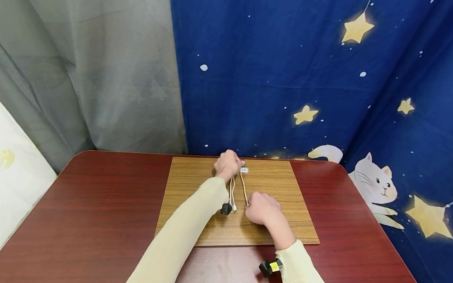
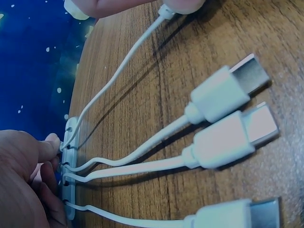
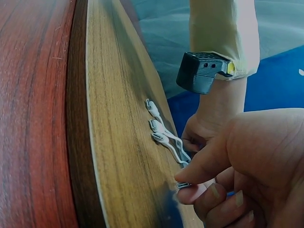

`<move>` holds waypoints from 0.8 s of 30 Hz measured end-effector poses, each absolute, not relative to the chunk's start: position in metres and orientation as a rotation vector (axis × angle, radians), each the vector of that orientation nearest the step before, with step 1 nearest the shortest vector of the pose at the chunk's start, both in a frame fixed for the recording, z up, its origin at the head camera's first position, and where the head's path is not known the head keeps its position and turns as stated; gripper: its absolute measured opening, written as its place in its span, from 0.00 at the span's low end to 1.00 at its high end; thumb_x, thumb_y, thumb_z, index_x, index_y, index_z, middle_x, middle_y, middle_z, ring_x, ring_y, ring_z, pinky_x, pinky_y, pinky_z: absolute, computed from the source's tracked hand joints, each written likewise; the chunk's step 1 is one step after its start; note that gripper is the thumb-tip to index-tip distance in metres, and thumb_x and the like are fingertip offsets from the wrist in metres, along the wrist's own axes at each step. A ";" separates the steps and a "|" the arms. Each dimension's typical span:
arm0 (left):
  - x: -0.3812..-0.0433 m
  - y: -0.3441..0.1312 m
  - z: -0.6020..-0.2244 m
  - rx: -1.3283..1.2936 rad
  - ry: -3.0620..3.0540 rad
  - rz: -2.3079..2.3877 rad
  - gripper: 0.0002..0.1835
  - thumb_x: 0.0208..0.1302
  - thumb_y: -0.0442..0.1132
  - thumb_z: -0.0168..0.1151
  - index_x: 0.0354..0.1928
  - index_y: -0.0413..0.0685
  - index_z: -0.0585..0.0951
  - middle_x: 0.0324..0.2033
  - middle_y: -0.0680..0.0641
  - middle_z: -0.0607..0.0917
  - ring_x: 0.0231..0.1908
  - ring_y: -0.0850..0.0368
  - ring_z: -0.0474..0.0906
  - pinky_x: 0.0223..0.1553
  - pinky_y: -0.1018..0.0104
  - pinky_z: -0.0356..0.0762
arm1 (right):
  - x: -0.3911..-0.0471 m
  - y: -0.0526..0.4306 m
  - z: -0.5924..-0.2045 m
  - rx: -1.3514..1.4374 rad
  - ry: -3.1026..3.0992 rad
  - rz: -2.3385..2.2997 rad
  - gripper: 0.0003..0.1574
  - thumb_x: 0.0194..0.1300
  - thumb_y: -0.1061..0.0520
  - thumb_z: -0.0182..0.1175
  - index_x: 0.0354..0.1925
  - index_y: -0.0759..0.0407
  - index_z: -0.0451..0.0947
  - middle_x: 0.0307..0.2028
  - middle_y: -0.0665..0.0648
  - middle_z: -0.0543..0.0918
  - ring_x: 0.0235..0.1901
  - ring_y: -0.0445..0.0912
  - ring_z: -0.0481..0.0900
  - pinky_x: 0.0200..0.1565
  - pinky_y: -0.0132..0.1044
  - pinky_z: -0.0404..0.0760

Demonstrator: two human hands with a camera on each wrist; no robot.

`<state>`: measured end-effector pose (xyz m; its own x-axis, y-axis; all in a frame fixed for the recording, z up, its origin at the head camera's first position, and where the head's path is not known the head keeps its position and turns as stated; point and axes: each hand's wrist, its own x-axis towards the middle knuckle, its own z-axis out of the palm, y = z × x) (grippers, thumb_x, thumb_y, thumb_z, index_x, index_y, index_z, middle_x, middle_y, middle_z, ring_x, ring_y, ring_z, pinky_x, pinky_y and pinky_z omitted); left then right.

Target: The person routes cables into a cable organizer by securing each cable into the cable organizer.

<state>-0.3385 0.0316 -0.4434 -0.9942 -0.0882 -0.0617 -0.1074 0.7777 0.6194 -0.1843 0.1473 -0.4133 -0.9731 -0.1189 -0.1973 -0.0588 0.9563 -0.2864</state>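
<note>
A small pale cable clip (image 2: 71, 130) with several slots sits at the far edge of the wood-grain board (image 1: 191, 200). White charging cables (image 2: 118, 164) run through it toward the near side, and their metal-tipped plugs (image 2: 223, 140) lie over the board. My left hand (image 1: 227, 163) is at the clip, pinching a cable just behind it with thumb and fingertips. Between the thumb and index finger of my right hand (image 1: 263, 209) is the plug (image 3: 183, 185) of one cable. That cable stretches from the clip to the right hand, raised above the board in the left wrist view.
The board lies on a dark red table (image 1: 107, 203), up against its far edge. Behind hang a grey curtain (image 1: 117, 63) and a blue star-patterned curtain (image 1: 255, 73). Black wrist cameras (image 1: 266, 268) are strapped at both sleeves.
</note>
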 end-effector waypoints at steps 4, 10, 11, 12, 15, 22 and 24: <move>-0.340 0.032 -0.443 -0.169 2.933 1.001 0.14 0.65 0.52 0.71 0.25 0.56 0.83 0.31 0.53 0.84 0.37 0.50 0.82 0.44 0.49 0.76 | -0.184 0.147 -0.413 -0.140 2.894 -0.411 0.16 0.64 0.58 0.58 0.20 0.52 0.69 0.20 0.55 0.72 0.25 0.50 0.73 0.28 0.47 0.69; -0.342 0.032 -0.444 -0.186 2.929 0.969 0.14 0.65 0.53 0.71 0.26 0.57 0.83 0.32 0.53 0.84 0.39 0.50 0.82 0.45 0.49 0.76 | -0.185 0.144 -0.413 -0.162 2.888 -0.419 0.18 0.64 0.58 0.58 0.19 0.52 0.67 0.19 0.55 0.71 0.23 0.50 0.72 0.26 0.46 0.69; -0.343 0.031 -0.444 -0.186 2.929 0.969 0.14 0.65 0.53 0.71 0.26 0.57 0.83 0.32 0.53 0.84 0.39 0.50 0.82 0.45 0.49 0.76 | -0.185 0.144 -0.413 -0.166 2.885 -0.422 0.18 0.64 0.58 0.58 0.19 0.52 0.67 0.19 0.55 0.71 0.23 0.50 0.72 0.26 0.46 0.69; -0.342 0.031 -0.444 -0.187 2.929 0.969 0.14 0.65 0.53 0.71 0.26 0.57 0.83 0.32 0.52 0.84 0.39 0.50 0.82 0.45 0.49 0.76 | -0.185 0.144 -0.414 -0.171 2.882 -0.424 0.18 0.64 0.57 0.58 0.19 0.52 0.67 0.19 0.55 0.71 0.23 0.50 0.72 0.26 0.45 0.69; -0.341 0.029 -0.445 -0.181 2.929 0.973 0.13 0.65 0.53 0.71 0.26 0.57 0.83 0.32 0.53 0.84 0.38 0.51 0.82 0.44 0.50 0.76 | -0.185 0.143 -0.415 -0.182 2.871 -0.430 0.18 0.65 0.57 0.59 0.19 0.52 0.67 0.18 0.55 0.70 0.22 0.49 0.72 0.25 0.45 0.69; -0.337 0.028 -0.443 -0.178 2.905 1.066 0.15 0.62 0.55 0.73 0.30 0.56 0.81 0.31 0.53 0.83 0.36 0.52 0.80 0.42 0.51 0.76 | -0.184 0.145 -0.414 -0.218 2.862 -0.430 0.19 0.69 0.50 0.62 0.22 0.52 0.72 0.19 0.53 0.70 0.24 0.48 0.72 0.29 0.45 0.71; -0.337 0.028 -0.443 -0.186 2.901 1.080 0.16 0.63 0.57 0.72 0.31 0.56 0.80 0.32 0.53 0.82 0.36 0.51 0.79 0.42 0.51 0.75 | -0.183 0.146 -0.414 -0.229 2.867 -0.464 0.21 0.69 0.48 0.64 0.22 0.52 0.72 0.19 0.52 0.70 0.23 0.47 0.71 0.28 0.44 0.70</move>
